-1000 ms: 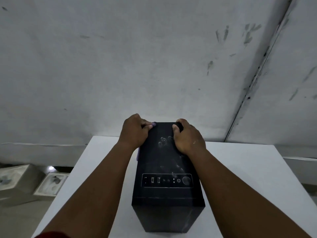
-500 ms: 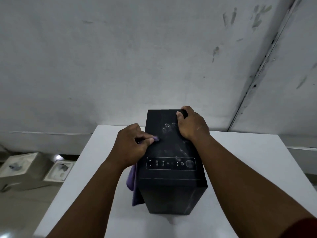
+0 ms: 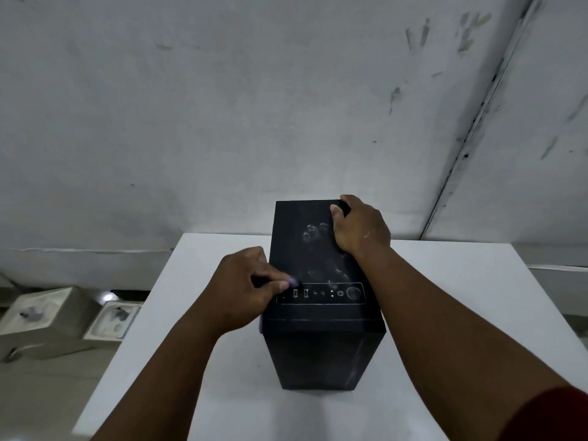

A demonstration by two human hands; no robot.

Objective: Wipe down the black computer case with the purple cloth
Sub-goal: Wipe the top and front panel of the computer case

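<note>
Two hands: split roles on the black computer case (image 3: 318, 313).
Right hand (image 3: 359, 229): grips far corner, steadying it.
Left hand (image 3: 245, 288): pinches purple cloth (image 3: 293, 282) against the left edge, wiping.

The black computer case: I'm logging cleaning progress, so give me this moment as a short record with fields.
case: black computer case upright on white table
left hand: left hand pinches purple cloth at the case's top left edge, near the port panel
right hand: right hand grips the far right top corner
top surface: pale smudges visible
</note>
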